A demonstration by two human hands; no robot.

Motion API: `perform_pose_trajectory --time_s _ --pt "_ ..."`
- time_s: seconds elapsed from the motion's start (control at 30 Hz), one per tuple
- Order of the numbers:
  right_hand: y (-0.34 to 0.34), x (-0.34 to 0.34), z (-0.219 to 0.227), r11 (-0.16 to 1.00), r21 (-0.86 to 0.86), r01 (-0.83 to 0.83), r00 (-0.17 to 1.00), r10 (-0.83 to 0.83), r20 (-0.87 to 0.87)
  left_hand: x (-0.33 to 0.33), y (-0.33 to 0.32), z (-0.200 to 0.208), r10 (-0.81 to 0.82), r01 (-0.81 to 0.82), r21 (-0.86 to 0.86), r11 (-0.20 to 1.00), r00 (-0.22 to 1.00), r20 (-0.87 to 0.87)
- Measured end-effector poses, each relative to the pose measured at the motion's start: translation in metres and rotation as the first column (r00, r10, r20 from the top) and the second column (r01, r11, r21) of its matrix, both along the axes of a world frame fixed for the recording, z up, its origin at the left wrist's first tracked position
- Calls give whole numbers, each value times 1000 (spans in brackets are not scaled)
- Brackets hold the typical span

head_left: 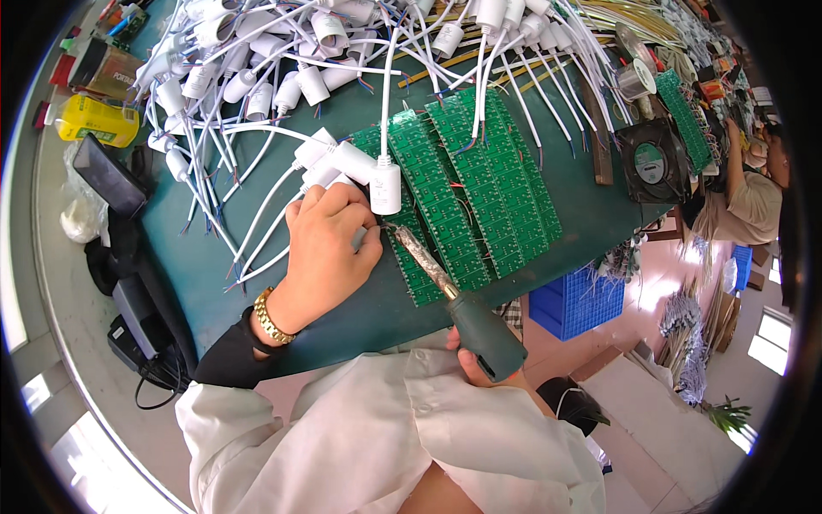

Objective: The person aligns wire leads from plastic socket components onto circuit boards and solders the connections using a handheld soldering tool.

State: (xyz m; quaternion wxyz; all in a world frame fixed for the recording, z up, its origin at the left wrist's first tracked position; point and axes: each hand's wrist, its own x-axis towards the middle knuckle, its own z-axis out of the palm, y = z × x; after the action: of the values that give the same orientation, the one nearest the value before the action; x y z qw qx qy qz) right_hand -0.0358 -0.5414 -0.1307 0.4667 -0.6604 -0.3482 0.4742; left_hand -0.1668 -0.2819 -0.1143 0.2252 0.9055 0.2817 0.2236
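You look to be at the soldering step, with the iron [485, 332] brought to the near left edge of the boards [505, 201] at the centre of the frame. Your right hand [471, 365], low centre, is wrapped around its handle. Your left hand [330, 248], left of centre, has its fingers bent and drawn narrow beside the tip; whether they pinch a wire, I cannot tell. A socket [385, 190] lies right by those fingers, over the boards' left side, its cable running toward the top of the frame. The next move likely calls for a steady tip at the joint and fingertips clear of the hot metal.

The boards are flat green strips, ridged with rows of small pads. The sockets are smooth white cylinders, plastic-looking; the iron's handle is dull dark green, its shaft mottled and scorched. The mat [599, 227] is smooth, dark green.
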Motion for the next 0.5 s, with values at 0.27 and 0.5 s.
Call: perform_pose_trajectory --time_s 0.27,0.5 --pt "-10 21 1 909 -340 -242 953 158 -257 -2 1 2 -1 -1 -35 999 999 -44" --pt "-23 6 -22 979 -148 -143 988 133 -77 -1 1 2 -7 6 -27 1000 999 -46"
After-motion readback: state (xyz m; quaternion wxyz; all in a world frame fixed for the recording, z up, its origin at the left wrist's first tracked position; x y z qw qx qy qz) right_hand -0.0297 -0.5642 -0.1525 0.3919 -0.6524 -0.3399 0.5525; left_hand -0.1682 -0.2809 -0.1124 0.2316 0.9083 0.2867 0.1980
